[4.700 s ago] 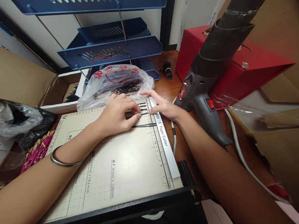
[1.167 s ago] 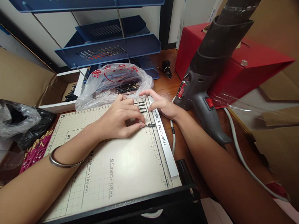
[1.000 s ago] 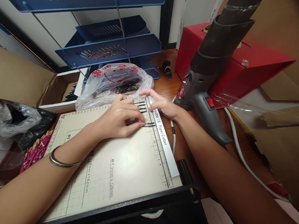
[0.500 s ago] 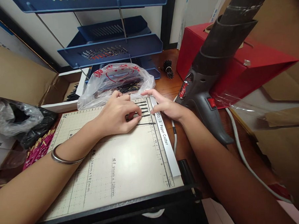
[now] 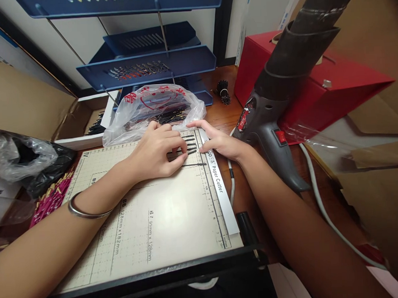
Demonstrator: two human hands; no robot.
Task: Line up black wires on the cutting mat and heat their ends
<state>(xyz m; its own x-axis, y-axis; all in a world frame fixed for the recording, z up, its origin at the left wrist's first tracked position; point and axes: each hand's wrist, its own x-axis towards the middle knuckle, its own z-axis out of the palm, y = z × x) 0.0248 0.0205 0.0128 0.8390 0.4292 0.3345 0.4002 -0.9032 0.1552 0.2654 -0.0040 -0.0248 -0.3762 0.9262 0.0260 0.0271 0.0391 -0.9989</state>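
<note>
My left hand (image 5: 161,149) lies on the gridded paper cutter board (image 5: 133,231), thumb and index finger pinched on one of several thin black cords (image 5: 190,144). The pinched cord's free end sticks out to the right, slightly tilted. The other cords lie side by side, partly hidden under my fingers. Closer to me, another single black cord (image 5: 196,164) crosses toward the scale. My right hand (image 5: 216,141) rests at the board's far right edge over the white Paper Cutter strip (image 5: 220,187). Its thumb and index finger are spread apart, the thumb tip near the cord ends.
Behind the board sits a clear plastic bag (image 5: 119,128) with black cords. A tied black bundle (image 5: 223,92) lies near a red box (image 5: 315,100). On the right stands a dark heat gun (image 5: 271,132) with a grey cable. Magenta cords (image 5: 52,197) lie left, below a blue rack (image 5: 149,65).
The pinched cord's free end has tilted and drawn slightly left, away from the scale. Both hands have barely shifted.
</note>
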